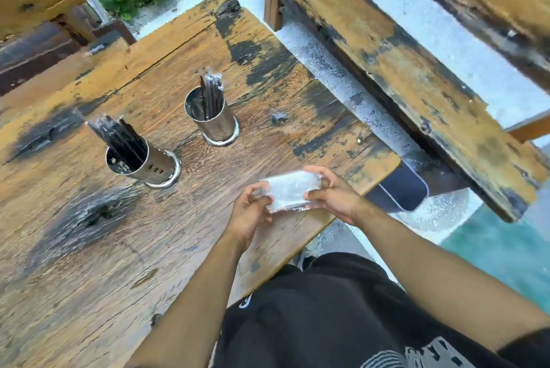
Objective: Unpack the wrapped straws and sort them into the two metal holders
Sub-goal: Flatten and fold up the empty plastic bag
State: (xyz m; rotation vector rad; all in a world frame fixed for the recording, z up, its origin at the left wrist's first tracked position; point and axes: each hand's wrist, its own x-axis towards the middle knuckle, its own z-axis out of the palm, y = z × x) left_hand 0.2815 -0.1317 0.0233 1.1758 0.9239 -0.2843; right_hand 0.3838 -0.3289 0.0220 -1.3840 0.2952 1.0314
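Both hands hold a clear plastic wrapper above the near edge of the wooden table: the left hand pinches its left end, the right hand curls round its right end. Beyond the wrapper stand two metal holders, the left holder and the farther right holder, each holding dark wrapped straws
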